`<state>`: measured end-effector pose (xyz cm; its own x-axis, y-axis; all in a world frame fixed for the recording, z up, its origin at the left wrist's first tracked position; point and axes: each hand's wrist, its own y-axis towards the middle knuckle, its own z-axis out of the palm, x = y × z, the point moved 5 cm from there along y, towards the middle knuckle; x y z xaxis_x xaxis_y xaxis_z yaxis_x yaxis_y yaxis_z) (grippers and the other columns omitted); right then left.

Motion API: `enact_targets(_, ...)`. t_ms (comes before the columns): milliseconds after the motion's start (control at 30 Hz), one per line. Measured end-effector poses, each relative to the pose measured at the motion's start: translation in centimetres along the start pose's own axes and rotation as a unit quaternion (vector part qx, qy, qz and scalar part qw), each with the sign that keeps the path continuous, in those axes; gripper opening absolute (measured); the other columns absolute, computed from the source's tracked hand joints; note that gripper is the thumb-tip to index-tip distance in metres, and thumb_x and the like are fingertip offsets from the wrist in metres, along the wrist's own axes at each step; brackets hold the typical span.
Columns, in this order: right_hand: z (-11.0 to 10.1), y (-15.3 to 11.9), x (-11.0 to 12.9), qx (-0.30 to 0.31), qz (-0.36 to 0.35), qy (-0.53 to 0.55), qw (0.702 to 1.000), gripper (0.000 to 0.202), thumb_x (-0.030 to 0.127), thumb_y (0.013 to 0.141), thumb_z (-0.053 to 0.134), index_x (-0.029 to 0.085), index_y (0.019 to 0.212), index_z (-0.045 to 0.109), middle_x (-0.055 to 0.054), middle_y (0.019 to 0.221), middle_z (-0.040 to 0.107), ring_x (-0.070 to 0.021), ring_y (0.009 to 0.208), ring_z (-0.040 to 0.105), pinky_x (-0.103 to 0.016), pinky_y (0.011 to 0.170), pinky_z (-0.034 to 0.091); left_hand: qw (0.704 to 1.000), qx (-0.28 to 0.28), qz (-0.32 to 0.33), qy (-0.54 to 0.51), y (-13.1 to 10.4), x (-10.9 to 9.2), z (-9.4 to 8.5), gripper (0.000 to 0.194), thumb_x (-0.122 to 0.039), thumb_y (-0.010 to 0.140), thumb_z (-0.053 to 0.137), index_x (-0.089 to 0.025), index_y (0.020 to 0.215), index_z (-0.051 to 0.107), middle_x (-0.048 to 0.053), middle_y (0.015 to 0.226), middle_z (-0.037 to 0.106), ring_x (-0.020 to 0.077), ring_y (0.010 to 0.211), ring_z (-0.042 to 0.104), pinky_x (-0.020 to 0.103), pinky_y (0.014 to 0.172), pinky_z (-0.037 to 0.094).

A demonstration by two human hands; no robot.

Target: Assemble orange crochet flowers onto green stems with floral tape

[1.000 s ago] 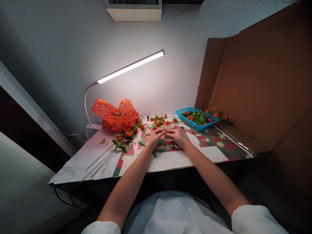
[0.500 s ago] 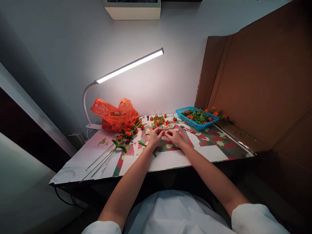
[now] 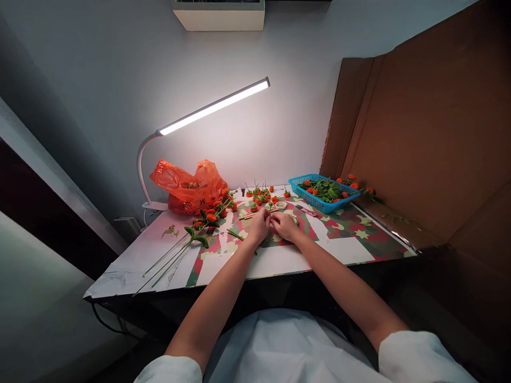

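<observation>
My left hand [image 3: 260, 225] and my right hand [image 3: 284, 225] meet over the camouflage-patterned mat, fingers pinched together at their tips. A small green piece shows just above the fingertips; most of what they hold is hidden. Behind them several short-stemmed orange flowers [image 3: 262, 200] lie in a group, with a roll of tape [image 3: 280, 205] at their right. Thin sticks [image 3: 248, 216] lie beside my left hand, and a green stem piece [image 3: 235, 234] is left of my wrist. A pink cutter [image 3: 306, 210] rests right of the tape.
Long-stemmed orange flowers [image 3: 211, 217] lie at the left, before a red plastic bag [image 3: 187, 186]. A lit lamp [image 3: 215, 109] arches over the table. A blue basket [image 3: 325, 206] of green pieces and flowers stands back right, near a large cardboard sheet [image 3: 431, 133].
My left hand has turned and shifted slightly right, its fingers more upright. The green piece now shows above the fingertips. The view has moved slightly.
</observation>
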<state>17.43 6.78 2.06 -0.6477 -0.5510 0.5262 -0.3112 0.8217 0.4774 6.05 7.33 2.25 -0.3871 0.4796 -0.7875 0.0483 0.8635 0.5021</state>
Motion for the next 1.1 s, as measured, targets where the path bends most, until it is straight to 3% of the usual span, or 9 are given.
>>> enact_targets(167, 0.0, -0.5, 1.5, -0.015, -0.022, -0.093, 0.995, 0.022, 0.01, 0.084, 0.04, 0.017, 0.074, 0.058, -0.006, 0.079, 0.064, -0.0192, 0.078, 0.052, -0.031, 0.071, 0.027, 0.995, -0.034, -0.07, -0.063, 0.5, 1.8, 0.4, 0.012, -0.018, 0.068, 0.062, -0.019, 0.066, 0.05, -0.002, 0.06, 0.054, 0.0131, 0.058, 0.049, 0.025, 0.06, 0.037)
enact_targets(267, 0.1, -0.9, 2.2, -0.03, -0.064, -0.128, 0.989, 0.023, 0.01, 0.087, 0.038, 0.016, 0.078, 0.058, -0.007, 0.081, 0.064, -0.0198, 0.083, 0.053, -0.031, 0.074, 0.026, 0.98, -0.052, -0.148, -0.121, 0.8, 3.2, -0.2, 0.016, -0.023, 0.068, 0.064, -0.018, 0.067, 0.049, -0.003, 0.056, 0.053, 0.0112, 0.054, 0.049, 0.024, 0.054, 0.037)
enact_targets(333, -0.1, -0.9, 2.0, -0.05, -0.054, -0.13, 0.989, 0.023, 0.013, 0.089, 0.038, 0.016, 0.078, 0.058, -0.007, 0.082, 0.065, -0.0193, 0.082, 0.053, -0.031, 0.075, 0.026, 0.97, -0.047, -0.177, -0.157, 1.0, 3.6, -0.8, 0.018, -0.027, 0.069, 0.064, -0.018, 0.07, 0.048, -0.003, 0.055, 0.053, 0.01, 0.05, 0.048, 0.023, 0.051, 0.037)
enact_targets(467, -0.6, -0.9, 0.7, -0.075, 0.014, -0.066, 0.995, 0.02, 0.021, 0.09, 0.045, 0.017, 0.076, 0.06, -0.005, 0.081, 0.066, -0.0185, 0.08, 0.055, -0.032, 0.077, 0.028, 0.971, -0.01, -0.144, -0.193, 1.2, 3.1, -1.3, 0.026, -0.036, 0.068, 0.066, -0.017, 0.07, 0.05, -0.002, 0.058, 0.056, 0.0091, 0.051, 0.049, 0.022, 0.049, 0.035)
enact_targets(667, 0.1, -0.9, 0.9, -0.001, -0.055, -0.05, 0.997, 0.013, 0.019, 0.083, 0.056, 0.02, 0.076, 0.066, -0.003, 0.08, 0.069, -0.0203, 0.085, 0.056, -0.034, 0.079, 0.03, 0.965, 0.015, -0.127, -0.229, 1.0, 2.5, -0.9, 0.038, -0.047, 0.061, 0.071, -0.016, 0.074, 0.053, -0.002, 0.06, 0.057, 0.0092, 0.052, 0.051, 0.023, 0.051, 0.038)
enact_targets(833, -0.5, -0.8, 0.7, -0.033, -0.03, -0.037, 0.998, 0.01, 0.013, 0.074, 0.06, 0.019, 0.069, 0.066, -0.002, 0.071, 0.068, -0.0172, 0.071, 0.057, -0.033, 0.078, 0.035, 0.959, 0.025, -0.126, -0.252, 1.0, 2.7, -1.0, 0.044, -0.051, 0.059, 0.072, -0.015, 0.077, 0.055, -0.001, 0.062, 0.059, 0.0084, 0.053, 0.05, 0.023, 0.052, 0.038)
enact_targets(967, -0.5, -0.7, 0.3, -0.025, -0.001, 0.002, 1.0, 0.026, 0.008, 0.07, 0.06, 0.02, 0.091, 0.069, -0.001, 0.07, 0.069, -0.0164, 0.065, 0.059, -0.034, 0.079, 0.04, 0.955, 0.038, -0.122, -0.269, 1.1, 3.0, -0.7, 0.044, -0.05, 0.059, 0.073, -0.015, 0.079, 0.055, -0.001, 0.063, 0.059, 0.0084, 0.054, 0.05, 0.023, 0.053, 0.039)
enact_targets(1033, -0.3, -0.6, 0.1, -0.018, 0.007, 0.005, 1.0, 0.042, 0.008, 0.069, 0.061, 0.022, 0.109, 0.065, -0.001, 0.073, 0.07, -0.0181, 0.069, 0.061, -0.036, 0.083, 0.041, 0.954, 0.039, -0.119, -0.273, 1.2, 3.0, -0.7, 0.044, -0.05, 0.059, 0.073, -0.015, 0.079, 0.056, -0.001, 0.063, 0.059, 0.0084, 0.053, 0.05, 0.023, 0.053, 0.039)
enact_targets(1100, -0.1, -0.6, 0.0, -0.022, -0.006, 0.007, 1.0, 0.045, 0.012, 0.07, 0.063, 0.022, 0.114, 0.064, -0.004, 0.083, 0.071, -0.0211, 0.08, 0.062, -0.039, 0.085, 0.042, 0.953, 0.045, -0.115, -0.277, 1.2, 2.9, -0.6, 0.043, -0.05, 0.059, 0.073, -0.015, 0.079, 0.056, -0.002, 0.062, 0.058, 0.0083, 0.053, 0.05, 0.023, 0.052, 0.039)
